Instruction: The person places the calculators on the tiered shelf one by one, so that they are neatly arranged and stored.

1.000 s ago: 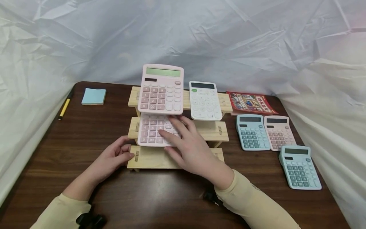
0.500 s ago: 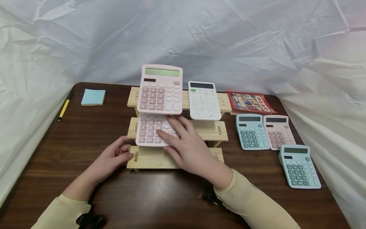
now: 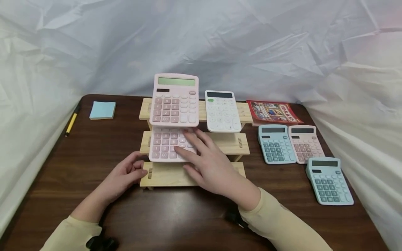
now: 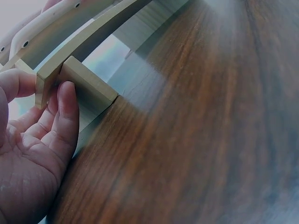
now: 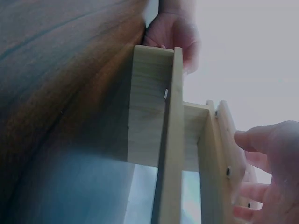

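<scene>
Pink lower calculator [image 3: 164, 148] — endwise, bottom toward person [image 3: 282, 223].

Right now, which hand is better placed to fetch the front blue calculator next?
Probably the right hand: it rests on the middle-tier pink calculator, nearer that blue calculator; the left hand grips the lowest wooden tier's left end.

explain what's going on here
Someone's right hand rests on a pink calculator on the middle shelf; the left hand pinches the left end of the bottom shelf. The top shelf holds another pink calculator and a white one. Two blue ones and a third pink one lie on the table to the right.
</scene>
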A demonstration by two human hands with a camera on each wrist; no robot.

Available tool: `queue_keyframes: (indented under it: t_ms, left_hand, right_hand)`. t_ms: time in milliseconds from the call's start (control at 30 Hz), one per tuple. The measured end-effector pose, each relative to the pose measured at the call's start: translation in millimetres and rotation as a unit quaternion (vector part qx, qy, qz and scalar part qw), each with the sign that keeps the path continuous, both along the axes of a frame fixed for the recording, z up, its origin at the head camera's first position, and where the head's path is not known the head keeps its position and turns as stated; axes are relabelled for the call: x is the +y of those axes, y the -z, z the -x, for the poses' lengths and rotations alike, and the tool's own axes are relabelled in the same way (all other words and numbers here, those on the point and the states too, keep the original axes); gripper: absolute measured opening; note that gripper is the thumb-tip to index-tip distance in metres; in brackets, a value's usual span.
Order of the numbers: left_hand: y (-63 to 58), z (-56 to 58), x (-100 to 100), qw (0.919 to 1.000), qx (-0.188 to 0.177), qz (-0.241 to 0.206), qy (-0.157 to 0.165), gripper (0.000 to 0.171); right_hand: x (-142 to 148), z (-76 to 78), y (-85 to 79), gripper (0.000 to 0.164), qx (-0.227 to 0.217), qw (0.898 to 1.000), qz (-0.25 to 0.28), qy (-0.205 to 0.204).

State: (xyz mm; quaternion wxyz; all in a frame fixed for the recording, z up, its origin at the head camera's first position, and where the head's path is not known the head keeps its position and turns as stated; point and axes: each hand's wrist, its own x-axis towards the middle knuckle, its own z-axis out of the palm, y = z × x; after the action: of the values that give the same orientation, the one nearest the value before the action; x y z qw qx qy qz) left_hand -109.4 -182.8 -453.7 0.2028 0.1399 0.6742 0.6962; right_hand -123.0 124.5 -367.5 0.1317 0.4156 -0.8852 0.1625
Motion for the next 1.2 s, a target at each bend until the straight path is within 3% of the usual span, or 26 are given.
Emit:
queue_keyframes:
  t_ms: [233, 567, 867, 1000, 1133, 1200]
  left_hand:
    - [1.3, -0.5, 1.4, 1.0000, -0.001, -0.007, 0.000, 0.046]
    - [1.1, -1.5, 2.1, 0.9998, -0.011, -0.015, -0.005, 0.047]
    - [1.9, -1.0, 2.3, 0.9995, -0.017, -0.026, -0.002, 0.047]
    - [3.7, -2.0, 2.6, 0.9995, -0.017, -0.025, -0.005, 0.045]
    - [2.1, -3.1, 3.3, 0.9991, -0.022, -0.035, -0.010, 0.043]
    - [1.4, -3.3, 3.7, 0.9986, -0.029, -0.042, -0.015, 0.043]
  right_hand:
    - [22.2, -11.8, 1.0, 0.058, -0.007, 1.000, -0.019, -0.009]
    - [70.5, -20.3, 6.4, 0.041, 0.003, 0.998, 0.019, 0.052]
    - [108.1, -12.0, 6.1, 0.031, 0.012, 0.992, 0.080, 0.100]
    - [131.1, -4.2, 12.2, 0.033, -0.026, 0.982, 0.132, 0.135]
    - [153.3, 6.7, 17.7, 0.039, -0.101, 0.960, 0.175, 0.195]
    - [163.7, 14.4, 21.0, 0.045, -0.134, 0.949, 0.171, 0.228]
